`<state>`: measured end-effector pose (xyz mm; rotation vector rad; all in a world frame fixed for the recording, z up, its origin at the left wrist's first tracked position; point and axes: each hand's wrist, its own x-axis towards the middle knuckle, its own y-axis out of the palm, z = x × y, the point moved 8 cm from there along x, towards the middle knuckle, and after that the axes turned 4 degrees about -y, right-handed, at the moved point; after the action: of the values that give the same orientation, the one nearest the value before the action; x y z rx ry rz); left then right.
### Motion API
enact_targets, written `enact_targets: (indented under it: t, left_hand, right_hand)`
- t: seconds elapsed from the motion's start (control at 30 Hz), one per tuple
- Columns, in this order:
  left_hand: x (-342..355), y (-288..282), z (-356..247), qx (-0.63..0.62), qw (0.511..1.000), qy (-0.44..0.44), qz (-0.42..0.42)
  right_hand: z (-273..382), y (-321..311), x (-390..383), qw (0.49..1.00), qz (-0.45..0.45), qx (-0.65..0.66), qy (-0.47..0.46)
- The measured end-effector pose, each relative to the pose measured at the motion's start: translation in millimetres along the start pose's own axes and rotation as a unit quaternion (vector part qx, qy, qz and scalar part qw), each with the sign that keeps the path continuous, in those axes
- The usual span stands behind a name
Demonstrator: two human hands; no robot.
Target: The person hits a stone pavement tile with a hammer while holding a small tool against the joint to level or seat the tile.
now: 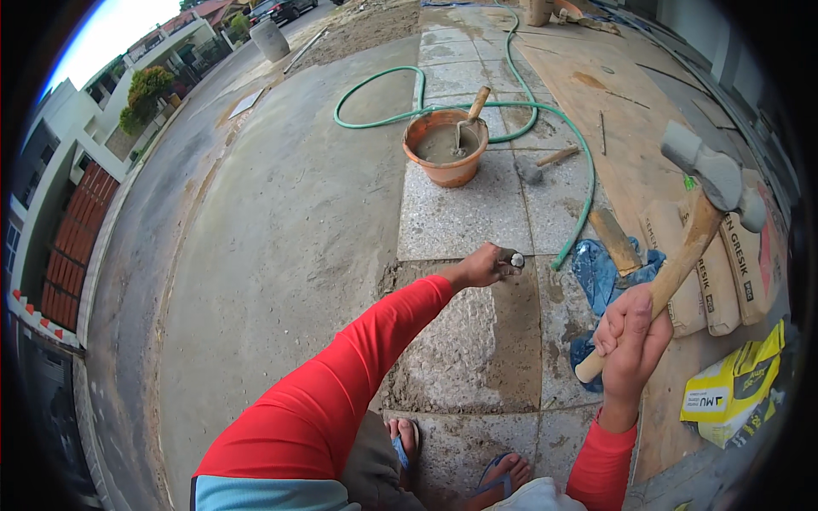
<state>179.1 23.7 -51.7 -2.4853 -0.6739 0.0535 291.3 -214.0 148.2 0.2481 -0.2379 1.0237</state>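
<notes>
Head view: right hand (632, 330) raises gripped hammer (694, 204); left hand (486, 266) seemingly clamps chisel (516, 260).

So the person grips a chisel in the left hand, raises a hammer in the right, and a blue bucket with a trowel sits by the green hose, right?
Not quite: the bucket is orange, not blue, as the head view shows. The rest holds: the left hand grips a chisel, the right hand raises a hammer, and the trowel stands in the bucket beside the green hose.
</notes>
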Motion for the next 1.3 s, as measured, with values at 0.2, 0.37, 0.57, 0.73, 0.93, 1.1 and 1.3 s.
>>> enact_targets:
  t: [0.2, 0.37, 0.57, 0.73, 0.93, 1.1, 1.3]
  left_hand:
    - [-2.6, 5.6, -2.3, 0.004, 1.000, -0.030, 0.004]
    - [5.1, 6.6, -14.1, 0.067, 0.997, -0.020, 0.020]
    - [0.3, 13.1, -3.1, 0.078, 0.995, -0.047, 0.042]
    - [1.9, 0.7, -2.7, 0.039, 0.998, -0.042, 0.001]
    - [1.6, -0.3, -7.5, 0.064, 0.998, -0.018, 0.006]
    - [0.2, 11.6, 1.1, 0.058, 0.997, -0.032, 0.040]
    - [-0.7, 15.3, -8.7, 0.061, 0.997, -0.010, 0.037]
  right_hand:
    - [-101.3, 26.0, -23.8, 0.948, 0.061, -0.311, -0.021]
    - [-96.9, 8.7, -39.1, 0.946, 0.126, -0.287, 0.083]
    - [26.3, -11.5, -3.5, 0.994, -0.011, 0.012, -0.108]
    - [-111.7, 10.7, -35.2, 0.937, 0.070, -0.341, 0.033]
    - [-91.5, -13.3, -45.5, 0.964, 0.050, -0.158, 0.208]
    - [23.5, -25.8, 3.6, 0.997, -0.040, 0.030, -0.065]
    - [-112.8, 9.5, -40.1, 0.933, 0.061, -0.353, -0.022]
